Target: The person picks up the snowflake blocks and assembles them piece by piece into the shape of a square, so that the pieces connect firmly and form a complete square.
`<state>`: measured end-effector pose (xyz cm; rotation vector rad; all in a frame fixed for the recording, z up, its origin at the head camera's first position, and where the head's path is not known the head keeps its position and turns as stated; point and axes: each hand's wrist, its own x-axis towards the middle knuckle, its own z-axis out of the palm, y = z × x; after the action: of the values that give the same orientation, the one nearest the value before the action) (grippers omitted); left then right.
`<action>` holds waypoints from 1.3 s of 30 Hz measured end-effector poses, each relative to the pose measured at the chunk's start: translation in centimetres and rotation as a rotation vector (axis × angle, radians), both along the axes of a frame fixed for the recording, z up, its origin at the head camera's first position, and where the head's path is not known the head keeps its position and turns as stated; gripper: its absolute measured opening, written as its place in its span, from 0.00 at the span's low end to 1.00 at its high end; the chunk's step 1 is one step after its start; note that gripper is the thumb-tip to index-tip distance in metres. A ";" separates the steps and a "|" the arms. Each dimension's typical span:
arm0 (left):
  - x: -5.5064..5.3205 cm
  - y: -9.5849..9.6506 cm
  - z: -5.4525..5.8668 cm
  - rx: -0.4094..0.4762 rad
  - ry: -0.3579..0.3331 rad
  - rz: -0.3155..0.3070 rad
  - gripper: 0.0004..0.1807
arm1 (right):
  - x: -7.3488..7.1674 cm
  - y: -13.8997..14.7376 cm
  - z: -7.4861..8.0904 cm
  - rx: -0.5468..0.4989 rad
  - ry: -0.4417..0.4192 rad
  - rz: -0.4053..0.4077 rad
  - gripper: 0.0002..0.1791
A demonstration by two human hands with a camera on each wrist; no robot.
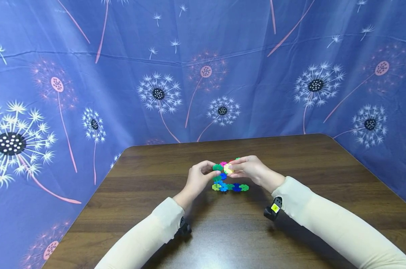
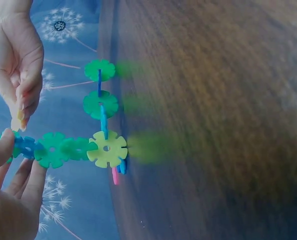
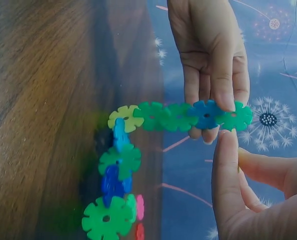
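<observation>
A chain of flower-shaped interlocking plastic discs rises from the table. From its yellow corner disc (image 2: pixel 107 149), a column of green and blue discs (image 3: pixel 176 117) goes up. My left hand (image 1: pixel 197 179) pinches the column near its top green disc (image 3: pixel 241 116), thumb on one face and fingers behind. My right hand (image 1: pixel 253 171) holds a pale yellow disc (image 1: pixel 228 168) between thumb and fingertips, right beside that top green disc. In the right wrist view the yellow disc is mostly hidden by the fingers. Along the table runs a row of blue and green discs (image 1: pixel 236 187).
Pink (image 3: pixel 140 207) and red discs (image 3: pixel 140 232) show behind the row. The brown wooden table (image 1: pixel 149 224) meets a blue dandelion-print cloth (image 1: pixel 256 74) at its far edge. A small dark camera (image 1: pixel 272 209) sits on the right wrist.
</observation>
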<state>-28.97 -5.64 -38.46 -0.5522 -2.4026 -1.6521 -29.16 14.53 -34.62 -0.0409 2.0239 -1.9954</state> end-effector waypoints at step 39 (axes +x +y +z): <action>0.0 1.5 1.3 -0.086 -0.024 -0.070 0.16 | -0.2 -0.2 0.4 -0.035 0.011 0.059 0.19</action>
<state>-28.96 -4.12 -37.17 -0.6412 -2.5091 -1.5973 -29.33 14.31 -34.23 -0.1181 1.9714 -1.9989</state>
